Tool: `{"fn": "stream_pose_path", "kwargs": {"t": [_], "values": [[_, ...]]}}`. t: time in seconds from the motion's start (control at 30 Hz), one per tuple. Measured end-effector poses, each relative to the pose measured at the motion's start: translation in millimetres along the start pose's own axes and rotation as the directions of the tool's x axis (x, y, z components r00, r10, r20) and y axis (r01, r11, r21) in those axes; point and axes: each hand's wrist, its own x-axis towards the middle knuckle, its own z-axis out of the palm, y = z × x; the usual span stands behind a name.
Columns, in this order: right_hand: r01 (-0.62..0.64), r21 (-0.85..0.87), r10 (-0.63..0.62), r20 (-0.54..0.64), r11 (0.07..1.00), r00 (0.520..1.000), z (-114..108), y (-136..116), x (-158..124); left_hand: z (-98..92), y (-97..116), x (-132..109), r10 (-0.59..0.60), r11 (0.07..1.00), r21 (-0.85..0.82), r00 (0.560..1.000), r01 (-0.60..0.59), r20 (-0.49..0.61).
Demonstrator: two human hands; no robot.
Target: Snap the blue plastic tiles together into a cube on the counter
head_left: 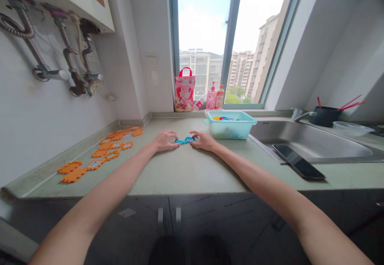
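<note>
Small blue interlocking puzzle pieces [185, 140] lie on the pale green countertop [186, 169] between my two hands. My left hand [164, 140] rests palm down with its fingertips on the left end of the blue pieces. My right hand [204, 140] presses on their right end. Both arms stretch forward over the counter's front edge. Just behind my right hand stands a light teal plastic tub [230, 124] with more coloured pieces inside.
Several orange puzzle pieces [103, 151] are spread along the counter's left side by the wall. A steel sink [312, 141] lies to the right, with a dark phone [297, 166] on its rim. A red bag [184, 90] and bottles [215, 97] stand on the window sill.
</note>
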Motion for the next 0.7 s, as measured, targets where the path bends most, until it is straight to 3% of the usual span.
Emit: {"fn": "stream_pose_path", "kwargs": {"t": [0.17, 0.3, 0.47, 0.57, 0.7], "values": [[0.011, -0.092, -0.024, -0.142, 0.996, 0.99, -20, -16, 1, 0.4, 3, -1, -0.013, 1.0, -0.014, 0.998, 0.012, -0.06], [0.118, -0.313, -0.216, -0.297, 0.942, 0.93, -77, -20, -4, -1.2, 1, -1, -0.024, 0.998, -0.051, 0.998, 0.021, -0.064], [-0.206, -0.381, -0.096, -0.64, 0.901, 0.762, -148, 28, -29, 1.3, -5, 0, -0.023, 0.996, -0.09, 0.998, 0.017, -0.066], [-0.34, -0.357, -0.039, -0.737, 0.87, 0.675, -164, 67, -42, 4.0, -8, 1, -0.012, 0.995, -0.098, 0.997, 0.005, -0.077], [-0.44, -0.365, 0.012, -0.759, 0.82, 0.651, -168, 89, -48, 5.8, -10, 0, 0.006, 0.996, -0.093, 0.996, -0.015, -0.091]]}}
